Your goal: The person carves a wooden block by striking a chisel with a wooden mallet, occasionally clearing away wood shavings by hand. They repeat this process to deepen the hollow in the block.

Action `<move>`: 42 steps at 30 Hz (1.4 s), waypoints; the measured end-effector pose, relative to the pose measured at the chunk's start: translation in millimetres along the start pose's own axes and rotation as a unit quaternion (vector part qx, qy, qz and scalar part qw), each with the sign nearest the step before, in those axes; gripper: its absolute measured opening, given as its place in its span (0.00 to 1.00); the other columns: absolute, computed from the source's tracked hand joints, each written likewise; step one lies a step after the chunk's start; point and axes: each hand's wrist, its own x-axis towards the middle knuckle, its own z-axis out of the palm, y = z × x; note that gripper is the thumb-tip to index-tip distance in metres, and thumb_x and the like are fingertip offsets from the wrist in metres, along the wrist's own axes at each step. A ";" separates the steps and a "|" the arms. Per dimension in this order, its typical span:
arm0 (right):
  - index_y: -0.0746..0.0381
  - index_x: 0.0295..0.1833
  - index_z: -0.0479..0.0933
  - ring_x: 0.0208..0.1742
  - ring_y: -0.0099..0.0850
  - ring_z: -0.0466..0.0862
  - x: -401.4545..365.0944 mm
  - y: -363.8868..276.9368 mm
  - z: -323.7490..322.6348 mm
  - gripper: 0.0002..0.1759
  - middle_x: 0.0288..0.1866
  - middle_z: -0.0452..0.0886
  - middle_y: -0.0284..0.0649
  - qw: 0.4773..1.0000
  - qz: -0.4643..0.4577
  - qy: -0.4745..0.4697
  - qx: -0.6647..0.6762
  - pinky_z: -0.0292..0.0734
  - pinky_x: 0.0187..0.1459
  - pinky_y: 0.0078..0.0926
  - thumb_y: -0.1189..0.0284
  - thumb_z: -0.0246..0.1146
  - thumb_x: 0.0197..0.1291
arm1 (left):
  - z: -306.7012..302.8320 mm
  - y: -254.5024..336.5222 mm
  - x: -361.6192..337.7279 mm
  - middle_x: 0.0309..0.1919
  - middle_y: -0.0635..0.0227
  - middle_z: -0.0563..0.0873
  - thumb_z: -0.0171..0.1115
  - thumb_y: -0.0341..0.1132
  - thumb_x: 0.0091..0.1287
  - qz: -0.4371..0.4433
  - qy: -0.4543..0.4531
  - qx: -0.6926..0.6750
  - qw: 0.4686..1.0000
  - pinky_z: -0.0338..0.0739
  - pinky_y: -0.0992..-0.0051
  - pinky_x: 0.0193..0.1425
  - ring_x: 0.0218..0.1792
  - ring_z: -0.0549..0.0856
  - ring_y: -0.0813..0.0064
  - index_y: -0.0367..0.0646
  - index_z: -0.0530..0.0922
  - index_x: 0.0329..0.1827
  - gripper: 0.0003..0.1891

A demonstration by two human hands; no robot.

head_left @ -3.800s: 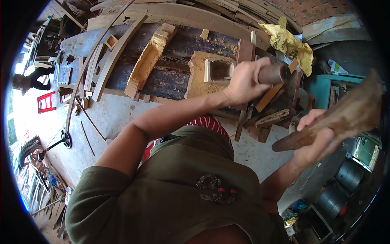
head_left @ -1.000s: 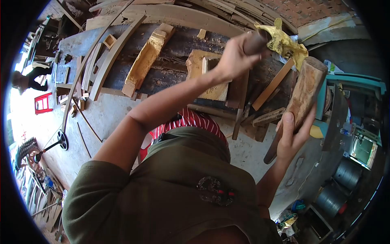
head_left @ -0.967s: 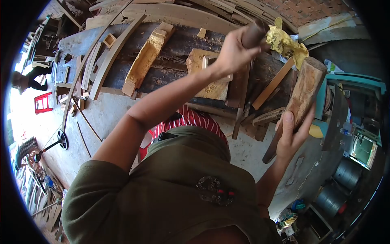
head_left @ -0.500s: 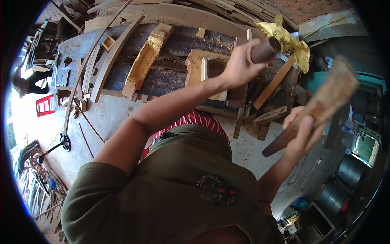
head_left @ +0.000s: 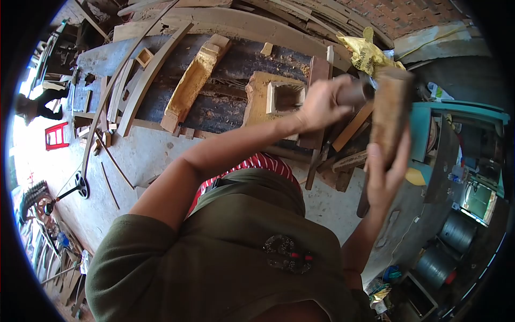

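Observation:
My left hand (head_left: 322, 106) is closed around a dark brown, round-ended cylinder (head_left: 351, 95), like a thick tool handle, above the bench's right end. My right hand (head_left: 387, 174) grips a worn wooden mallet (head_left: 389, 104) with a dark lower end. The mallet stands nearly upright and is blurred by motion; its upper part overlaps the cylinder's round end in this view. Left of my left hand, a small square wooden box (head_left: 286, 97) rests on a pale, rough-edged board (head_left: 258, 102). A yellow plastic bag (head_left: 359, 53) lies behind both hands.
The dark workbench (head_left: 225, 115) bears a hollowed yellowish timber (head_left: 190, 80), curved strips (head_left: 153, 75) and wood offcuts. Long planks are stacked along its back. A teal cabinet (head_left: 421, 134) stands at right, and a red stool (head_left: 56, 135) on the floor at left.
The mallet has swung left and turned more upright, coming up against the cylinder in view. My left hand has dropped slightly with the cylinder still in it.

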 end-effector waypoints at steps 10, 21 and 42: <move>0.67 0.80 0.54 0.30 0.20 0.72 -3.1 21.4 11.3 0.38 0.50 0.78 0.41 0.999 -0.028 -0.016 -0.033 0.68 0.29 0.17 0.66 0.60 0.71 | -66.8 26.5 27.4 0.30 0.73 0.83 0.78 0.45 0.62 -0.148 -0.014 -0.042 0.988 0.76 0.78 0.39 0.32 0.79 0.86 0.37 0.79 0.41 0.21; 0.68 0.78 0.55 0.27 0.22 0.73 21.9 3.6 18.8 0.40 0.42 0.75 0.41 0.994 -0.080 0.026 0.062 0.69 0.26 0.20 0.62 0.62 0.69 | -70.4 31.4 21.6 0.33 0.72 0.86 0.77 0.40 0.63 -0.137 0.022 -0.088 0.986 0.79 0.79 0.43 0.35 0.81 0.86 0.37 0.79 0.41 0.17; 0.73 0.78 0.56 0.73 0.43 0.69 27.9 -11.6 24.8 0.47 0.74 0.67 0.55 0.991 -0.058 0.031 0.118 0.60 0.73 0.41 0.58 0.68 0.64 | -50.4 20.7 3.7 0.39 0.65 0.86 0.75 0.35 0.63 -0.126 -0.022 -0.067 0.990 0.78 0.74 0.47 0.39 0.81 0.82 0.37 0.80 0.51 0.18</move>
